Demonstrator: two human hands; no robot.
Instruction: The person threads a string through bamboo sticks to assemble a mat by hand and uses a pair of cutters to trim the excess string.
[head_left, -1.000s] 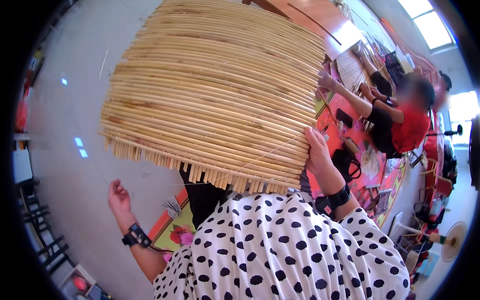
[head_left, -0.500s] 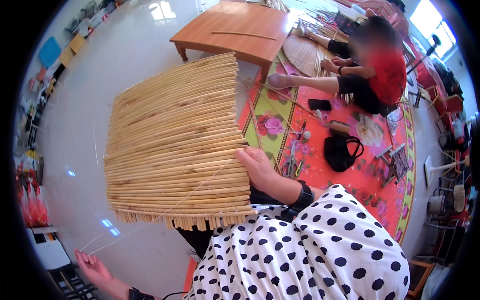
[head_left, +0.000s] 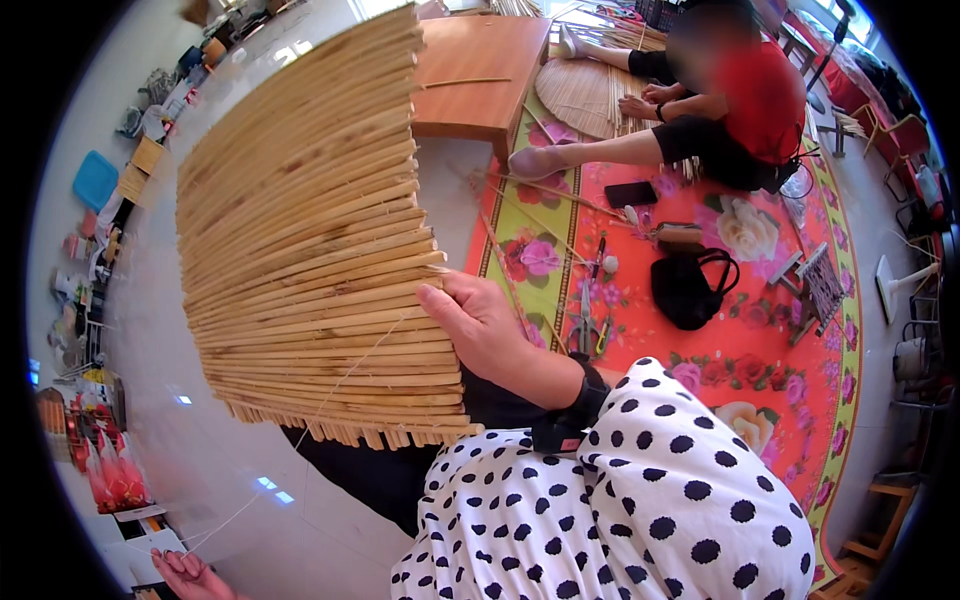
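A mat of pale reed sticks point(head_left: 310, 220) bound side by side is held tilted in front of me, over my lap. Its right edge is gripped by my right hand point(head_left: 480, 320), the thumb on top and the other fingers mostly hidden. A thin white thread point(head_left: 245, 508) crosses the lower part of the mat and runs down to the left. At the lower left border my left hand point(head_left: 185, 577) has its fingers curled on that thread, well apart from the mat. Part of this hand is cut off by the picture's edge.
Behind the mat stands a low wooden table point(head_left: 465, 60). A floral rug point(head_left: 640, 345) to the right carries scissors point(head_left: 583, 325), a black handbag point(head_left: 690, 290) and a phone point(head_left: 631, 194). Another person point(head_left: 765, 110) sits there working on a round reed mat point(head_left: 585, 95).
The reed mat has risen and shifted left with my right hand, and now overlaps the table. My left hand is lower, nearer the picture's edge, with the thread still in its fingers.
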